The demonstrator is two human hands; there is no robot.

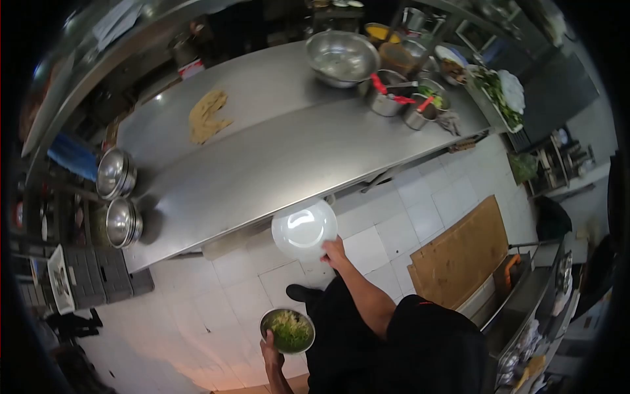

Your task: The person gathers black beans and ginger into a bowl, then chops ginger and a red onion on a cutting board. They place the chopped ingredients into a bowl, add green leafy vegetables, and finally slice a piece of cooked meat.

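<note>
My left hand (271, 354) is closed on the rim of a small metal bowl (264, 320), low in the view above the floor. Chopped greens (293, 336) lie in it beside a pale chopped ingredient (283, 319). My right hand (333, 251) grips the edge of a white plate (304, 230). The plate is tilted, its glossy face toward me, and nothing shows on it. It hangs just in front of the long steel table (262, 157), overlapping the table's near edge in the view.
On the table are a tan cloth (209, 117), stacked metal bowls (116, 173), a large metal basin (342, 59) and pots with red-wrapped handles (387, 98). Grey crates (98, 269) stand at the left. A brown board (462, 253) and a steel counter (525, 308) are at the right.
</note>
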